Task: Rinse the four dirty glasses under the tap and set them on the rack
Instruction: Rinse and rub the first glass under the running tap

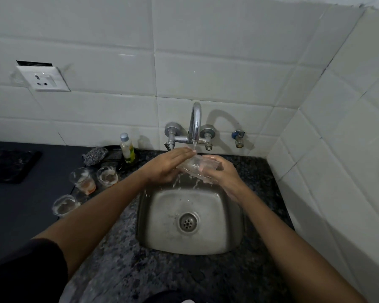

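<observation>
Glass (195, 168) tilted under tap (195, 125) | gripped by right hand (219, 173) | left hand (169, 165) flat on it

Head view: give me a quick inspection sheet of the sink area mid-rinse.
Surface: dark speckled counter around steel sink; a dark mat far left.
Job's things: one glass held tilted under the running tap; three dirty glasses on the counter, left of the sink. No rack in view.
Clutter: scrubber, small bottle.
Hands: left hand lies flat along the glass; right hand grips it.
Cables: nothing seen.
Surroundings: white tiled walls, socket.
</observation>
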A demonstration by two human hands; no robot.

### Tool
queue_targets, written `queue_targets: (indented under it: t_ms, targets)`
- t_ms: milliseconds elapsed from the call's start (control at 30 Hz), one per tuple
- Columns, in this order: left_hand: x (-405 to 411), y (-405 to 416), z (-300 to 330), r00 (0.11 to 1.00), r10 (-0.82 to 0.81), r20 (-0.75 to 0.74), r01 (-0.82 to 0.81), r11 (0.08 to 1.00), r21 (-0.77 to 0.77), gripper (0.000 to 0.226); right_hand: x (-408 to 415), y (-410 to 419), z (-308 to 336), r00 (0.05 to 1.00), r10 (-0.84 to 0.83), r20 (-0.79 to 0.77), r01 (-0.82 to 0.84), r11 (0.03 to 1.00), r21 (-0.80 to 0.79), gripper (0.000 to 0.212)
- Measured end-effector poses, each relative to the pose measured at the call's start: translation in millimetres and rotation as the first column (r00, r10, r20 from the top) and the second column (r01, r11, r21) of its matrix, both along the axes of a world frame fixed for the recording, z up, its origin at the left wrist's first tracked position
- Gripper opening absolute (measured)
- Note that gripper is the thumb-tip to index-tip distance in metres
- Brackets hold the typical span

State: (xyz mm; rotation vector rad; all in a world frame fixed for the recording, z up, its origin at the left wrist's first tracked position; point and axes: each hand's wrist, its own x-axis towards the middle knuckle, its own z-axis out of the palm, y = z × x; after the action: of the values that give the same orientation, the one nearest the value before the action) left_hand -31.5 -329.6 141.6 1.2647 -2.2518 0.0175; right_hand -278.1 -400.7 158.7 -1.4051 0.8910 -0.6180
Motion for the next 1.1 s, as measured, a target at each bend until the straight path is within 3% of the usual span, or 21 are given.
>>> queue_targets:
  t_ms: [133, 200, 300, 333, 467, 500, 633, 700, 800, 833, 900, 1000, 1033, 1100]
  targets:
    - [0.6, -5.3, 2.9, 0.999, 0.004, 0.034, -0.003, 0.999, -0.037, 0.066, 3.6, 1.1, 7.5, 0.993, 0.013, 0.118, -0.045, 0.961, 0.273, 0.047]
    - [-1.0, -5.6, 1.7, 1.0, 0.002, 0.019, -0.001, 1.0, -0.029, 0.065, 5.9, 1.7, 6.7, 0.998, -0.002, 0.055, -0.009, 0.98, 0.201, 0.048]
    - [-2.0, -7.8, -0.8, 1.0, 0.011, 0.008, -0.011, 1.0, 0.004, 0.066, 5.6, 3.7, 0.8, 0.997, -0.03, -0.076, 0.021, 0.993, -0.117, 0.05]
    - [-1.1, -9.4, -0.8, 1.0, 0.011, 0.006, -0.011, 1.0, 0.014, 0.065, 5.7, 3.7, -2.0, 0.997, -0.021, -0.076, 0.01, 0.99, -0.142, 0.051]
    - [-1.8, -9.7, 0.6, 1.0, 0.013, -0.001, -0.013, 1.0, 0.012, 0.06, 4.0, -1.5, -1.6, 0.998, 0.035, 0.052, -0.044, 0.984, 0.174, 0.057]
    - [-3.1, -8.9, -1.1, 1.0, 0.015, -0.011, -0.015, 1.0, 0.009, 0.06, 4.2, -1.9, -1.3, 0.998, 0.049, 0.031, -0.053, 0.981, 0.184, 0.058]
    - [-7.1, -11.7, -9.3, 0.997, 0.057, -0.055, -0.058, 0.998, -0.009, 0.058, 5.5, 2.1, -13.1, 0.995, -0.011, -0.1, -0.009, 0.979, -0.201, 0.052]
    - [-4.9, -13.6, -9.0, 0.997, 0.056, -0.052, -0.056, 0.998, -0.007, 0.058, 6.9, 3.5, -17.8, 0.998, -0.001, -0.064, -0.007, 0.993, -0.12, 0.061]
    - [-4.8, -11.6, -10.5, 0.998, 0.053, -0.047, -0.054, 0.998, -0.023, 0.061, 5.8, 0.3, -13.0, 0.994, 0.041, 0.099, -0.067, 0.961, 0.269, 0.064]
    - [-6.7, -10.7, -11.2, 0.997, 0.058, -0.056, -0.059, 0.998, -0.026, 0.061, 5.9, 0.9, -8.9, 0.994, 0.05, 0.099, -0.079, 0.947, 0.312, 0.059]
    - [-9.9, -10.3, -12.1, 0.995, 0.071, -0.071, -0.073, 0.997, -0.023, 0.062, 7.8, 1.1, -9.7, 0.998, 0.041, 0.039, -0.049, 0.97, 0.24, 0.053]
    - [-10.1, -10.2, -8.4, 0.993, 0.084, -0.084, -0.085, 0.996, -0.013, 0.062, 8.5, 2.5, -19.0, 0.998, 0.008, -0.065, -0.012, 0.998, -0.064, 0.063]
    - [-9.6, -10.3, -6.5, 0.992, 0.091, -0.085, -0.092, 0.996, -0.01, 0.06, 8.5, 2.7, -20.2, 0.998, 0.016, -0.061, -0.021, 0.996, -0.083, 0.061]
    - [-9.0, -10.8, -4.0, 0.992, 0.101, -0.076, -0.102, 0.995, -0.003, 0.057, 8.9, 2.8, -16.3, 0.999, 0.019, 0.031, -0.022, 0.996, 0.088, 0.052]
